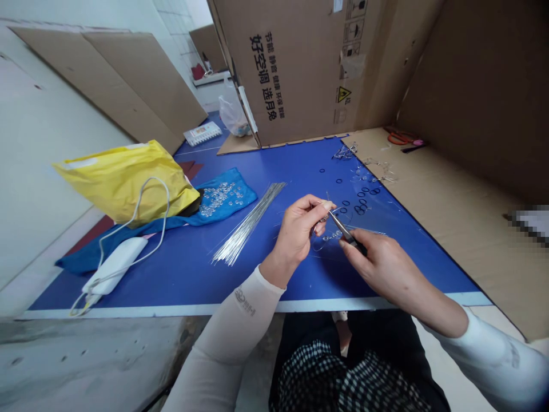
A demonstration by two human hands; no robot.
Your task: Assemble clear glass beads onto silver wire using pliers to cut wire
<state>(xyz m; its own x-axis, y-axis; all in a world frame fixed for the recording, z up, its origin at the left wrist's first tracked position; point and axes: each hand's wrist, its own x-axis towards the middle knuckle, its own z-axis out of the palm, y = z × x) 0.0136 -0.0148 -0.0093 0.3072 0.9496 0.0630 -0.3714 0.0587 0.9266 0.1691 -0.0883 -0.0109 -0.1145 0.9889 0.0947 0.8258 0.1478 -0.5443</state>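
Note:
My left hand (302, 229) is closed in a pinch on a thin wire, whose fine ends stick out around the fingertips. My right hand (380, 260) grips pliers (341, 226), and their narrow tip meets the left fingertips at the wire. Clear beads (332, 236) and thin wires lie on the blue table (253, 286) just below the pliers. Black rings (361, 206) are scattered beyond the hands. To the left of my left hand lies a bundle of straight silvery wires (251, 224).
Clear rings (218, 197) lie on a blue cloth (244, 186) beside a yellow bag (132, 183). A white power strip (115, 266) with a looped cable is at the left. Cardboard (309, 74) stands behind; orange scissors (398, 138) lie at the back right.

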